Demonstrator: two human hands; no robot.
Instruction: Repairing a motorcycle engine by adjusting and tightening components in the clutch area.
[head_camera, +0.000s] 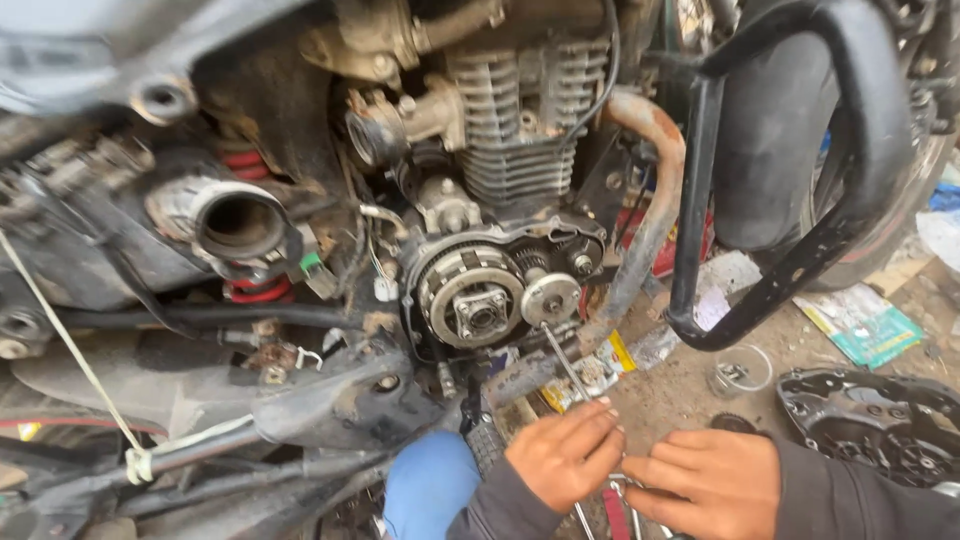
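**Hands on a long-shafted tool at an exposed motorcycle clutch**

Head view of a motorcycle engine with its side cover removed. The left hand is closed around the lower part of a slim metal tool shaft, which runs up and to the left until its tip meets the engine just below the small gear. The right hand lies just beside the left, fingers curled toward the tool's lower end; what it grips, if anything, is hidden, so whether it is clamped cannot be told. A red-handled tool shows between the two hands.

The clutch assembly sits beside the small gear, below the finned cylinder. A rusty exhaust pipe curves down on the right, and a black crash guard loops in front of the front tyre. The removed engine cover lies on the dirt floor, near a small clear container.

Handling, as a judgement: the shaft is stiff, light steel, probably oily and so slippery; it is best held low, near its handle, with the second hand steadying it.
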